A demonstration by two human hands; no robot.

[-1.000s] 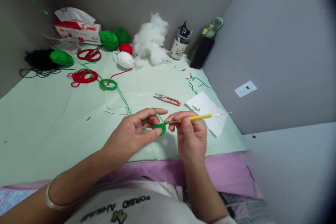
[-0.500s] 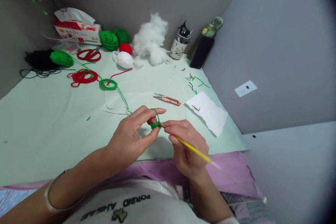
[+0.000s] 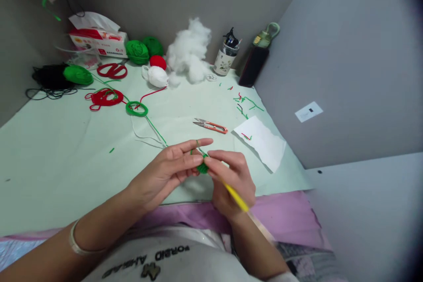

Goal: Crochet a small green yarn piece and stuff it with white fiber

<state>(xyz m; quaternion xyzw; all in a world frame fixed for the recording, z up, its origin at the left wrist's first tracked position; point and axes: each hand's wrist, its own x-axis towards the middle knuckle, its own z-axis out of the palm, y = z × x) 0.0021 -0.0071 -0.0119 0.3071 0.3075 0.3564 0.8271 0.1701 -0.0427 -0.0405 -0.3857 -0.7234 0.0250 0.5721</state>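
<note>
Between thumb and fingers, my left hand [image 3: 172, 167] pinches a small green crochet piece [image 3: 202, 165]. Green yarn [image 3: 156, 129] runs from a green coil [image 3: 136, 108] on the table to that hand and loops round its stretched index finger. A crochet hook with a yellow handle [image 3: 236, 195] is gripped in my right hand [image 3: 233, 180]; the handle slants down to the right and is blurred at its end. The hook's tip meets the green piece, partly hidden by the fingers. Thread snips [image 3: 210, 126] lie just beyond both hands.
Yarn balls, red scissors [image 3: 112, 71], a tissue box [image 3: 99, 43] and white stuffing [image 3: 190, 50] stand along the back wall. A pen cup [image 3: 225, 59] and dark phone [image 3: 254, 66] are at back right. White paper [image 3: 261, 143] with thread scraps lies right.
My left hand has turned, its thumb now lying over the green piece. My right hand has shifted slightly left, and the hook's handle points more steeply down. The coil has shifted slightly.
</note>
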